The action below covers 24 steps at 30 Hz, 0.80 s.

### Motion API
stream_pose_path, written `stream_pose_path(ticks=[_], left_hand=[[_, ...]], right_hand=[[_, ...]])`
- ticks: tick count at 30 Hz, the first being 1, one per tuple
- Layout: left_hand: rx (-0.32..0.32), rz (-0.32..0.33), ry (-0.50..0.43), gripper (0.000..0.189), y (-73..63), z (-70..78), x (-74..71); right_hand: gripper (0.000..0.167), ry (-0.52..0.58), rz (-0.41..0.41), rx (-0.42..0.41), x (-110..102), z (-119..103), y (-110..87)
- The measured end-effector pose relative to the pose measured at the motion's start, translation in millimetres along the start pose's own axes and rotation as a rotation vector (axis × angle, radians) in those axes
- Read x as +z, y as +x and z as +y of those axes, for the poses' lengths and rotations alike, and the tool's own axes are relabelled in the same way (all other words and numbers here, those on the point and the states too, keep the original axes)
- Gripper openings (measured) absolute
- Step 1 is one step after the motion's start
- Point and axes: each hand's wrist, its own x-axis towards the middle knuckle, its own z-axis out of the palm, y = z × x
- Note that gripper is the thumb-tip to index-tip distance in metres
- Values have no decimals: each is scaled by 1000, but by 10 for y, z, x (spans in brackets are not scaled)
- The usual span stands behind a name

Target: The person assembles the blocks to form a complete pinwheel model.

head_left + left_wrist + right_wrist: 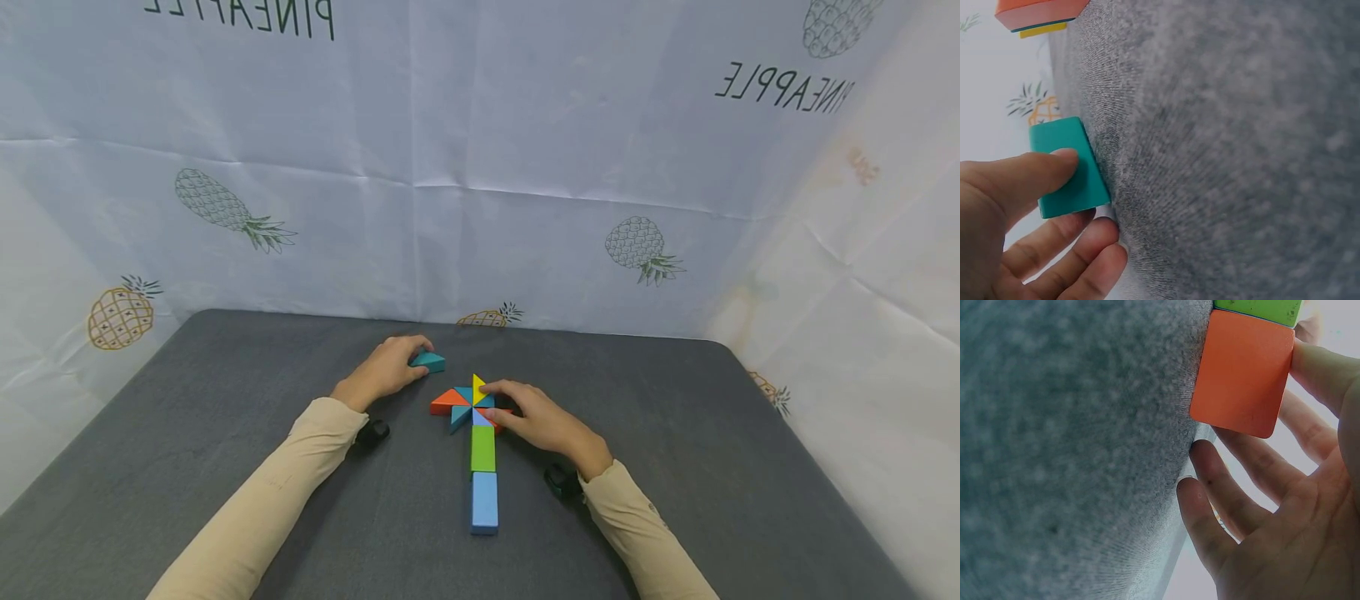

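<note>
My left hand (386,367) pinches a teal triangular block (429,362), thumb on its near side, just above or on the table behind the pinwheel of blocks. The left wrist view shows the thumb against the teal block's (1069,181) flat face. My right hand (542,419) lies at the pinwheel's right side, index fingertip by the yellow triangle (478,388) and thumb over the red triangle (501,422). In the right wrist view its other fingers spread loosely beyond the orange-red block (1242,374). Another red-orange triangle (447,402) and several blue triangles (460,417) form the rest.
Below the pinwheel, a green block (483,448) and a light blue block (484,503) continue in a straight column toward me. The dark grey table (645,375) ends at the back against a white pineapple-print cloth (450,250).
</note>
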Motion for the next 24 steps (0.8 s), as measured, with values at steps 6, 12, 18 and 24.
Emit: stream_pose_path(ticks=[6, 12, 18, 24], left_hand=[[-2, 11, -9, 38, -28, 14, -13], [13, 24, -15, 38, -69, 29, -31], [40, 41, -23, 37, -115, 47, -42], [65, 62, -30, 35, -169, 65, -53]], right_hand=[[43, 3, -3, -5, -2, -2, 1], [43, 5, -5, -3, -7, -10, -3], [43, -3, -1, -4, -6, -8, -5], [43, 0, 1, -7, -5, -12, -6]])
